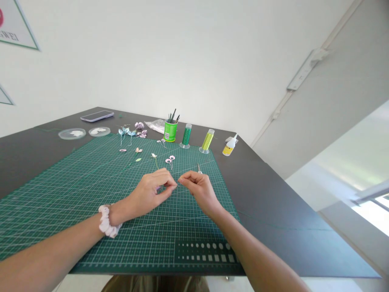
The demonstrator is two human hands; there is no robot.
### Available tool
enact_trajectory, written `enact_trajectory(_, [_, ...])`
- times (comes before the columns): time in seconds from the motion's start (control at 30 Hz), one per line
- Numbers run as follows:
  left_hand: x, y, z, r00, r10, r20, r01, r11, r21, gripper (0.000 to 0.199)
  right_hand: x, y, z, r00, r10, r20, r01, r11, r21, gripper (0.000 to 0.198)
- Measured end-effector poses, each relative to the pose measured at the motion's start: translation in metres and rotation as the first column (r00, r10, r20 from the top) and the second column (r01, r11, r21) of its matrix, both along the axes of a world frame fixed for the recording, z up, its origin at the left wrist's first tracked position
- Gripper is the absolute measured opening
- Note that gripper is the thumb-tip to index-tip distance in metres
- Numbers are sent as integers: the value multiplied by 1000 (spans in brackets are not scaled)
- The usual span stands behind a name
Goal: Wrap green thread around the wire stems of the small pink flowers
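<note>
Over the green cutting mat (127, 235), my left hand (154, 188) and my right hand (199, 188) face each other with a small gap between their fingertips. Each is closed in a pinch, and whatever sits in the fingertips is too small to make out. A bit of purple (158, 187) shows behind my left fingers; its kind is hidden. Just beyond the hands lie a white flower on a green stem (154, 155), pink-white petal loops (170, 159) and a small green leaf (138, 159). Scissors (199, 168) lie partly hidden behind my right hand.
Farther back stand a green can of tools (170, 131), a dark green thread spool (187, 134), a yellow-green spool (208, 140) and a glue bottle (230, 146). Blue flowers (127, 132), clear dishes (72, 134) and a phone (97, 116) are at the left.
</note>
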State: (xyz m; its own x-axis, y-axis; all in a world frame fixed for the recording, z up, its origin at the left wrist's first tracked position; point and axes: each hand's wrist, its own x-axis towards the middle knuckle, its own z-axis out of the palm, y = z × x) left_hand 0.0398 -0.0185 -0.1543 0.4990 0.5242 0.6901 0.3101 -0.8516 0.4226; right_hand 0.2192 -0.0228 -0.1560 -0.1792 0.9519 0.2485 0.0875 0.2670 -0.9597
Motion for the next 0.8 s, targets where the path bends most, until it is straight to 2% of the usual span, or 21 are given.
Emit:
enact_trajectory(0.17, [0, 0, 3, 996, 54, 74, -52, 998, -32, 18, -3, 1, -2, 994, 74, -79, -86, 985, -149, 18])
enact_trajectory(0.33, [0, 1, 4, 980, 179, 93, -173, 983, -66, 18, -7, -2, -5, 994, 110, -5, -110, 987, -118, 18])
enact_trajectory(0.43, [1, 2, 2, 972, 224, 72, -218, 972, -84, 18, -7, -6, -8, 991, 78, 105, -78, 997, -7, 19])
enact_trajectory(0.5, [1, 2, 1, 970, 236, 60, -231, 970, -75, 18, -7, -8, -10, 978, 30, 205, -59, 989, 135, 20])
enact_trajectory(0.6, [2, 3, -1, 971, 235, 42, -232, 971, -50, 19, -5, -12, -12, 941, -53, 333, -84, 920, 384, 22])
enact_trajectory(0.67, [2, 4, -1, 974, 227, 24, -226, 973, -32, 19, -4, -13, -11, 923, -111, 369, -97, 861, 500, 24])
enact_trajectory(0.73, [1, 4, -1, 977, 214, 7, -214, 977, -15, 20, -2, -14, -8, 910, -165, 380, -82, 828, 555, 25])
enact_trajectory(0.8, [0, 4, 0, 981, 192, -11, -192, 981, 1, 21, 0, -14, -6, 902, -205, 380, -55, 817, 574, 25])
